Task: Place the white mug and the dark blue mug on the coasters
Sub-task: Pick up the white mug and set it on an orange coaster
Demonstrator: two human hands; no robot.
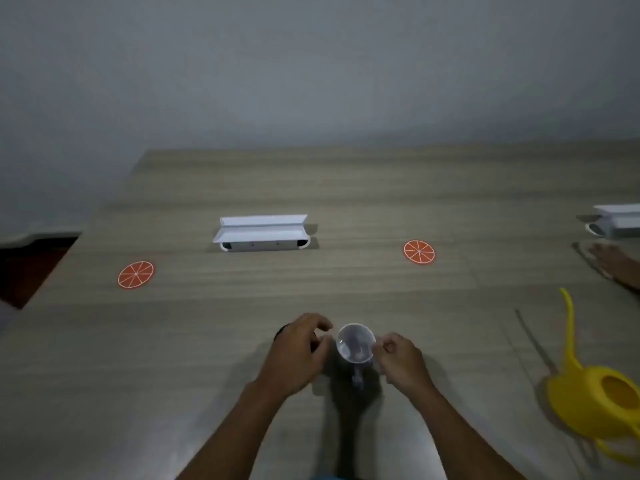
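Table: wood-grain top, seen from above and in front; dim light, soft focus.
White mug: upright on the near centre of the table, mouth open to the camera, handle pointing toward the person. It sits on bare wood — on neither coaster.
Dark blue mug: only a dark sliver shows at the far-left edge of the left hand; cannot tell whether this is the mug, nor how it stands.
Left hand: just left of the white mug, fingers curled inward in a loose cup, tips close to the rim. Whether they grip anything beneath the palm cannot be told.
Right hand: just right of the white mug, thumb and forefinger pinched together at or against the rim; firm hold or mere touch cannot be told.
Left coaster: orange disc with white spokes, flat, bare, well apart from the hands on the far left.
Right coaster: same pattern, flat, bare, beyond the hands to the right.
White cable box: set in the table's middle, lid flaps raised.
Second white box: at the right edge, partly cut off.
Yellow watering can: near right, long spout pointing away.
Another person's hand: flat on the table at far right — fingers spread.
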